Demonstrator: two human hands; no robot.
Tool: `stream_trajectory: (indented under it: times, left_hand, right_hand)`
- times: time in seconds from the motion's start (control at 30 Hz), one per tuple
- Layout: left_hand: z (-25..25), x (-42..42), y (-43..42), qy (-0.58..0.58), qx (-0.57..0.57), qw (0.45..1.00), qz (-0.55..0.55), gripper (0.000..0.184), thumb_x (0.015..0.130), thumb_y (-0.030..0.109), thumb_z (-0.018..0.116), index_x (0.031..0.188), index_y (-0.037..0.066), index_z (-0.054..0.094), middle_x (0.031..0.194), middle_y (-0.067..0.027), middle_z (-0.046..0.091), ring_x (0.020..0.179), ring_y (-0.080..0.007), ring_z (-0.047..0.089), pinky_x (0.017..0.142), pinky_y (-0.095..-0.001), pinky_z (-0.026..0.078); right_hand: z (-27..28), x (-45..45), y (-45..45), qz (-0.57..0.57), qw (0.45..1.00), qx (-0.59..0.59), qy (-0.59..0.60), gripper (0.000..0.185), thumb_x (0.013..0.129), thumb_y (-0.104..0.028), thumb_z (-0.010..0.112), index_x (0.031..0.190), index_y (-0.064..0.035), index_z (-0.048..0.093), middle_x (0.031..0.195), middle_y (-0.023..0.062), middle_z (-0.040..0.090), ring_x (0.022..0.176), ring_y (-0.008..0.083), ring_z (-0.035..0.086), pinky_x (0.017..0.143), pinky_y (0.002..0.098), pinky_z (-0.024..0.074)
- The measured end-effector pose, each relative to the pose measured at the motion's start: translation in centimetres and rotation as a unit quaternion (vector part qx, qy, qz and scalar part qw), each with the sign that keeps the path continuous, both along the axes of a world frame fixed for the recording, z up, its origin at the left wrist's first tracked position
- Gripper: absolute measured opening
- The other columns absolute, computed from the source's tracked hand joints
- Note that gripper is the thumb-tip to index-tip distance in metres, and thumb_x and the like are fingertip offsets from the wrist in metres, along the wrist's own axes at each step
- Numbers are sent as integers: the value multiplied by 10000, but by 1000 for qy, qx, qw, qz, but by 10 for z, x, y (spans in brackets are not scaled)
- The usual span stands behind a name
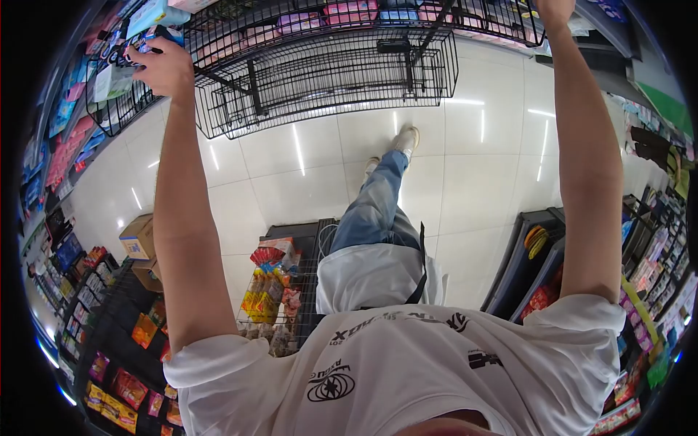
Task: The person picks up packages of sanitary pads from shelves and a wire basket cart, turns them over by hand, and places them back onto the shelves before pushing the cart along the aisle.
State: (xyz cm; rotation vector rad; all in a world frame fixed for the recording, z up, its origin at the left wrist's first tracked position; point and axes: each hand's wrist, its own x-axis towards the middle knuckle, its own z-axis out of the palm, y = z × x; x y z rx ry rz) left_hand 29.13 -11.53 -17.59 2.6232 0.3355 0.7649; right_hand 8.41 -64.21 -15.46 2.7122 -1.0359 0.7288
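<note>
My left hand (pixel 166 67) is at the upper left, its fingers bent around something dark at the end of a black wire rack (pixel 247 76). What the fingers hold is hard to make out. Pale green and white packs (pixel 115 81) lie in a wire basket just beyond it. At the top right, my right hand (pixel 556 10) is beside the far end of the upper wire basket (pixel 534 22); its fingers are cut off by the frame edge. Pink and blue packs (pixel 350 11) show behind the upper wires.
Below the rack is a pale tiled floor (pixel 283 163). At lower left, a wire stand (pixel 309 254) holds yellow and red bagged goods (pixel 265 291), near cardboard boxes (pixel 138 236). Shelves of colourful packets (pixel 131 389) line the left; a dark grey unit (pixel 520 251) stands right.
</note>
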Motion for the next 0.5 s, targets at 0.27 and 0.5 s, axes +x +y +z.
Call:
stream_trajectory:
  times: [0.27,0.5]
  left_hand:
    - [2,-3,-1,12,-14,1000,-9,556,920,442,389,1381,133,392,1052,-285,502,892,-448,602,758,-532,486]
    - [1,-2,0,2,-1,1000,-11,558,920,436,402,1386,129,390,1036,-283,510,876,-444,611,745,-532,489]
  right_hand:
    - [-9,-2,-9,2,999,-47,15,329,854,-328,605,797,-10,663,795,214,666,797,395,626,802,462,458]
    - [-10,1,-10,1,998,-63,5,328,862,-327,593,815,-9,660,794,217,663,792,401,621,797,463,456]
